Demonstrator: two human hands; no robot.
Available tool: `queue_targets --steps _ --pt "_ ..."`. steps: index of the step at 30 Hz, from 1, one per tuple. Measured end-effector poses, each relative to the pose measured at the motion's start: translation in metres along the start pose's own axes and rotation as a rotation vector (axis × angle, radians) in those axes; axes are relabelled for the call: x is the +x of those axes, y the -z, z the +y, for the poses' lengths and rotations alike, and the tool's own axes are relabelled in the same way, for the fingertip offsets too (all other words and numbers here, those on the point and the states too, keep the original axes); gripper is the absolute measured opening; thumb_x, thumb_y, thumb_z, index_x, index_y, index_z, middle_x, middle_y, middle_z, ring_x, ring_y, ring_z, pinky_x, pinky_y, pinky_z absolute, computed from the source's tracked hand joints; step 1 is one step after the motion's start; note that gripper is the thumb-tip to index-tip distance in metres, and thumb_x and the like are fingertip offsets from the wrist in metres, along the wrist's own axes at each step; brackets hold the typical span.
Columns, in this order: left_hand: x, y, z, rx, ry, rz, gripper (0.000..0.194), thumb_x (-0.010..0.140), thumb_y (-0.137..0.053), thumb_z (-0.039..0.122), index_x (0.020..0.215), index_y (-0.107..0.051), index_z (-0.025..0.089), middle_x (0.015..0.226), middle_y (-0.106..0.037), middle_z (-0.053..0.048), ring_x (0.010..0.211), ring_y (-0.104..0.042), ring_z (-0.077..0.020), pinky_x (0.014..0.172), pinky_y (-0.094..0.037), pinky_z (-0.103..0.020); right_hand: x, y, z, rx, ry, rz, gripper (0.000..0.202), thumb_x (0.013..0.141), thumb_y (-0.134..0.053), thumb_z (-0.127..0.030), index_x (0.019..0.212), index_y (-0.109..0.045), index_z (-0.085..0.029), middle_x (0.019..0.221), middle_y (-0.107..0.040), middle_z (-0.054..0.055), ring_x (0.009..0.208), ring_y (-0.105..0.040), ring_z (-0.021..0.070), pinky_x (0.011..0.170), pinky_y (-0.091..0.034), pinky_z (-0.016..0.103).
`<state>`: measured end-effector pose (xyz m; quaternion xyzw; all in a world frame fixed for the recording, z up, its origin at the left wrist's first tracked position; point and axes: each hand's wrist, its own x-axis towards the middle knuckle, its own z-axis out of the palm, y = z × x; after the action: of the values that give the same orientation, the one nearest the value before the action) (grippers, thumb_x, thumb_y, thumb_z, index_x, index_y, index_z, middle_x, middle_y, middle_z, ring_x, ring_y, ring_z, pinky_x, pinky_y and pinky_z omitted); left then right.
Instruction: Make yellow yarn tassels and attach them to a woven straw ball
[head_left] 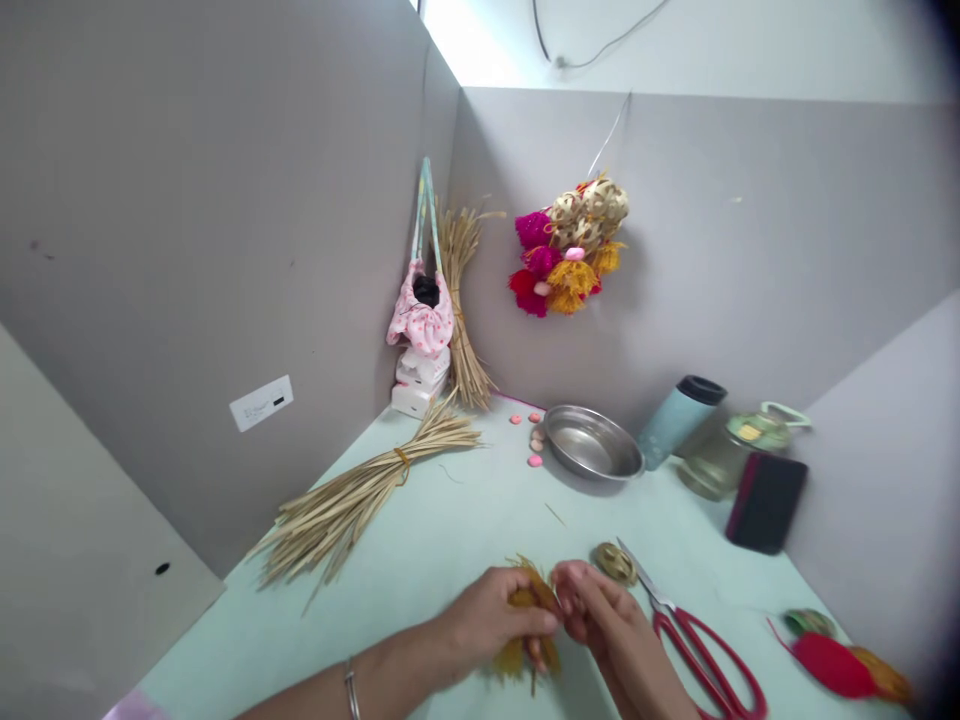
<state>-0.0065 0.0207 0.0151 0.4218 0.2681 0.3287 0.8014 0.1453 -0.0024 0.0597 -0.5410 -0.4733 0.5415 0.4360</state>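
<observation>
A mustard-yellow yarn tassel point(511, 660) is gripped between the thumb and fingers of my left hand point(491, 615), loose strands sticking out above and below. Close against it on the right, the fingertips of my right hand point(611, 620) are pinched together; whatever they hold is too small or hidden to make out. Just beyond my right hand lies a small woven straw ball point(616, 563). Red-handled scissors point(701, 655) rest beside it, blades pointing away from me.
Straw bundles point(352, 495) lie at left and stand in the corner. A steel bowl point(592, 445) sits near the back wall beside pink pieces point(535, 461). To the right are a blue tumbler point(679, 425), a green jug point(720, 465), a dark phone point(766, 503) and red yarn point(832, 663).
</observation>
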Motion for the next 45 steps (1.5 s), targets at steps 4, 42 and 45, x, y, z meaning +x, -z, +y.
queue_targets --steps 4,42,45 --pt "-0.005 -0.003 0.004 -0.123 0.008 0.099 0.040 0.065 -0.077 0.044 0.083 -0.060 0.012 0.073 -0.058 0.000 0.051 -0.051 -0.0062 0.056 -0.048 -0.024 -0.002 0.005 -0.006 0.020 0.014 0.046 0.032 0.081 -0.064 -0.051 0.072 -0.063 -0.020 0.062 -0.049 -0.002 0.057 -0.038 0.0129 0.055 -0.035 0.024" --pt "-0.003 -0.008 0.007 -0.036 0.010 0.147 0.033 0.068 -0.072 0.038 0.083 -0.055 0.014 0.070 -0.056 -0.001 0.056 -0.050 -0.0089 0.059 -0.045 -0.026 -0.001 0.011 0.013 -0.307 0.039 -0.161 0.048 0.086 -0.050 -0.060 0.059 -0.051 -0.020 0.061 -0.050 0.000 0.063 -0.049 0.0175 0.063 -0.041 0.028" --pt "-0.001 -0.006 0.004 -0.020 -0.002 0.164 0.033 0.069 -0.071 0.040 0.079 -0.055 0.014 0.070 -0.053 0.000 0.057 -0.050 -0.0094 0.059 -0.046 -0.026 0.001 0.017 0.017 -0.273 0.039 -0.103 0.046 0.084 -0.054 -0.059 0.063 -0.053 -0.019 0.062 -0.048 -0.001 0.064 -0.047 0.0160 0.062 -0.039 0.026"
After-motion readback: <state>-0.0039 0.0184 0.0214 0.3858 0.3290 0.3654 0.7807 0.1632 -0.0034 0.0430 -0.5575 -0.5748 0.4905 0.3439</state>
